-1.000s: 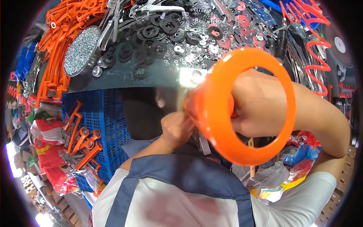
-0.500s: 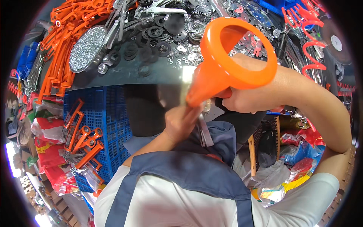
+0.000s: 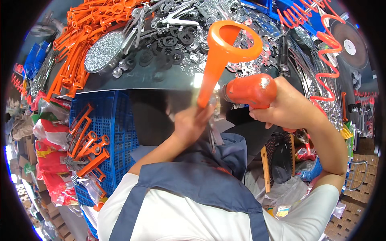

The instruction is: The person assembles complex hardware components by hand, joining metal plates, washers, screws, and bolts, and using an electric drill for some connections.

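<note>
My left hand (image 3: 189, 125) is closed around the lower end of an orange part with a long tapered body and a wide ring at its top (image 3: 215, 66). The ring end tilts up over the bench edge. Thin metal strips (image 3: 217, 136) hang below that fist. A red pistol-shaped power tool (image 3: 255, 91) sits in my right hand (image 3: 291, 104), fingers wrapped around its grip. Its nose points left at the orange part's lower end; whether the two touch is hard to tell because the area is blurred.
Across the bench lie piled orange parts (image 3: 82, 40), a round dish of small metal pieces (image 3: 102, 52), black rings (image 3: 169, 41) and silver lever parts (image 3: 177, 18). A red coiled hose (image 3: 327, 44) hangs at the right. A blue crate (image 3: 120, 132) stands at lower left.
The right hand has moved lower and out from behind the orange ring, bringing the red tool into plain view. The orange part looks more upright, its ring shifted left.
</note>
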Demonstrator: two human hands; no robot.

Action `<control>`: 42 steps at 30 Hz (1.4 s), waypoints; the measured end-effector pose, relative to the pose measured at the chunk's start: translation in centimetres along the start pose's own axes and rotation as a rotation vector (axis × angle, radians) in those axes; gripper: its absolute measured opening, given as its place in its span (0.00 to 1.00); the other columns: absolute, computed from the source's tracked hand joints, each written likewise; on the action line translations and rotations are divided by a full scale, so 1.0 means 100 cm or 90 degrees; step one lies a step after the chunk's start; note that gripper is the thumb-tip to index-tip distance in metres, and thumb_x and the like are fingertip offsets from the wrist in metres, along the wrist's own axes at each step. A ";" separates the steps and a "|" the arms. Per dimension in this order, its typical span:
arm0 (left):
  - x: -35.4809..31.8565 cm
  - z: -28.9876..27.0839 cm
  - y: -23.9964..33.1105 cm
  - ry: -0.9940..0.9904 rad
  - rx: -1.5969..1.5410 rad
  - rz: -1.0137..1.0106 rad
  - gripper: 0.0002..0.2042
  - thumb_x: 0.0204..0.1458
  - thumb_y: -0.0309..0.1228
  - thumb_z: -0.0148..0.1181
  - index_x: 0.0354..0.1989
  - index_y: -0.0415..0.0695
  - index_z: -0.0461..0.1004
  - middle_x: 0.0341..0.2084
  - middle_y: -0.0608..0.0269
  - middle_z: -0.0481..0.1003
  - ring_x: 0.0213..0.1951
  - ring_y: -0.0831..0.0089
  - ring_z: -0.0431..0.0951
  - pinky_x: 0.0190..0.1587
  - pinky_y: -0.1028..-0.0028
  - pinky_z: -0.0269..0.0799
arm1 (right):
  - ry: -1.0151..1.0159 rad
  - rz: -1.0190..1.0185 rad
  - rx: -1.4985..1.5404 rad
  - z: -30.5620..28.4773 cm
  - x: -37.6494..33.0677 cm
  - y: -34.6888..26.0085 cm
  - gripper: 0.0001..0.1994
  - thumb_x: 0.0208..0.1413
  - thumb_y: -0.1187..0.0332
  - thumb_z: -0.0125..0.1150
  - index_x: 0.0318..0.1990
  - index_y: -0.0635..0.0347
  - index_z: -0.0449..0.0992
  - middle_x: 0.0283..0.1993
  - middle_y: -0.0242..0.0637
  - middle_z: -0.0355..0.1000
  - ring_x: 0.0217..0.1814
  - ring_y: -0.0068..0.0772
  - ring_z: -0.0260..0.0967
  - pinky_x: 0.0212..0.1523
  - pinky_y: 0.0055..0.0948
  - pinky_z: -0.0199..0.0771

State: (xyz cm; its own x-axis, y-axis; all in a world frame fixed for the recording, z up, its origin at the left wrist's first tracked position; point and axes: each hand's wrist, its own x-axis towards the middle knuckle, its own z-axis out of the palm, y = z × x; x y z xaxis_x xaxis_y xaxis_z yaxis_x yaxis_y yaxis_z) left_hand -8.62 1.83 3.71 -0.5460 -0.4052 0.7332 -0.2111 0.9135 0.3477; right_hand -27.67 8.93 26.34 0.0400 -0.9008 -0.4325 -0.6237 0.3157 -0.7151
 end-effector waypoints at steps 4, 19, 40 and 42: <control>-0.003 0.001 -0.001 -0.021 0.009 -0.019 0.24 0.38 0.23 0.61 0.49 0.50 0.73 0.20 0.67 0.71 0.18 0.69 0.71 0.19 0.70 0.66 | 0.007 0.001 0.066 0.008 0.002 0.009 0.10 0.44 0.78 0.62 0.36 0.69 0.72 0.28 0.33 0.72 0.24 0.20 0.70 0.22 0.22 0.75; -0.005 0.001 0.005 -0.024 -0.037 -0.069 0.20 0.39 0.25 0.59 0.46 0.48 0.74 0.16 0.68 0.66 0.15 0.71 0.68 0.17 0.70 0.62 | 0.023 0.003 -0.040 0.000 0.019 -0.004 0.17 0.40 0.75 0.61 0.42 0.65 0.73 0.32 0.46 0.74 0.33 0.34 0.74 0.38 0.32 0.72; -0.002 -0.004 0.007 0.018 -0.174 -0.103 0.19 0.42 0.25 0.59 0.46 0.43 0.72 0.18 0.68 0.67 0.16 0.73 0.67 0.15 0.73 0.58 | 0.028 0.193 0.035 0.013 0.012 0.010 0.19 0.41 0.79 0.62 0.46 0.68 0.72 0.40 0.37 0.72 0.37 0.25 0.72 0.35 0.25 0.72; -0.004 -0.002 0.007 -0.010 -0.169 -0.116 0.16 0.41 0.25 0.59 0.42 0.42 0.73 0.19 0.68 0.67 0.17 0.73 0.67 0.15 0.73 0.59 | 0.047 0.207 0.055 0.014 0.015 0.009 0.19 0.41 0.79 0.62 0.45 0.68 0.72 0.38 0.37 0.73 0.35 0.24 0.72 0.33 0.24 0.72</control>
State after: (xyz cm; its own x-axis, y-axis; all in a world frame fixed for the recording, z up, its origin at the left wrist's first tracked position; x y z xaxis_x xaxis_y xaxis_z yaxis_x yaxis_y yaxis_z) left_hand -8.34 2.62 3.76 -0.5317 -0.5591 0.6362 -0.0893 0.7840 0.6143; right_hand -27.08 8.27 24.31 -0.2095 -0.7667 -0.6069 -0.5263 0.6115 -0.5908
